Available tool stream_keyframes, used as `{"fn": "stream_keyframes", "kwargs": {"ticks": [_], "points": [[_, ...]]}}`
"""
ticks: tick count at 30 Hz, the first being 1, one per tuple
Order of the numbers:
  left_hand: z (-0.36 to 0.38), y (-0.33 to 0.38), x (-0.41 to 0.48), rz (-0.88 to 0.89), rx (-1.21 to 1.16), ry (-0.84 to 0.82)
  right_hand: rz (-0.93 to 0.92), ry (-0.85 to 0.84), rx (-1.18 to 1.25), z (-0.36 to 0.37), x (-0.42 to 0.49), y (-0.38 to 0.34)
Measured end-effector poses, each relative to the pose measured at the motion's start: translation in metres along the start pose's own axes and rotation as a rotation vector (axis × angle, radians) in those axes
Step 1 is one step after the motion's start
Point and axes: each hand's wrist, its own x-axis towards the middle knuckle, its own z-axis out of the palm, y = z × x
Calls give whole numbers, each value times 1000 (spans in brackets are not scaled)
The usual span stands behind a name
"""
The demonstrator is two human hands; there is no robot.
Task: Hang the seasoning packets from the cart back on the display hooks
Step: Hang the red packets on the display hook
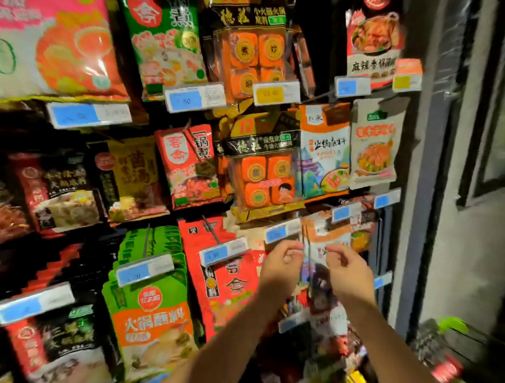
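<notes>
My left hand (281, 265) and my right hand (347, 269) are raised side by side in front of the display wall. Between them hangs an orange and white seasoning packet (325, 243), blurred by motion. Each hand pinches one upper side of this packet, just below a hook's price tag (281, 230). A matching orange and white packet (324, 154) hangs on the hook row above. The hook itself is hidden behind the packet and tags. The cart (446, 359) shows at the lower right, blurred, with dark items and a green piece on its rim.
The wall is packed with hanging packets: green ones (151, 302) at lower left, red ones (224, 277) beside my left arm, a beige one (375, 144) at upper right. Blue price tags (145, 269) stick out on hook ends. A grey pillar (459, 200) stands at the right.
</notes>
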Motion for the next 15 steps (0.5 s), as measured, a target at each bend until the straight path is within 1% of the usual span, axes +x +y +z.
{"fn": "stream_keyframes", "kwargs": {"ticks": [3,5,6,8,9,11,14,15], "points": [[63,-21,-24,26,107,-149,103,27,-68,-49,-23,55],[108,-32,-42,-84,101,-297,153,74,-115,-84,-41,93],[132,-38,-52,-112,119,-355,164,93,-156,-102,-50,116],[183,-50,-74,-135,163,-474,258,131,-208,-141,-66,161],[207,-57,-86,-178,157,-536,328,151,-208,-161,-74,180],[254,-67,-107,-187,184,-643,461,148,-206,-203,-90,220],[327,-77,-123,-207,245,-801,579,245,-145,-261,-106,267],[353,-80,-128,-219,266,-843,636,244,-112,-280,-111,280]]}}
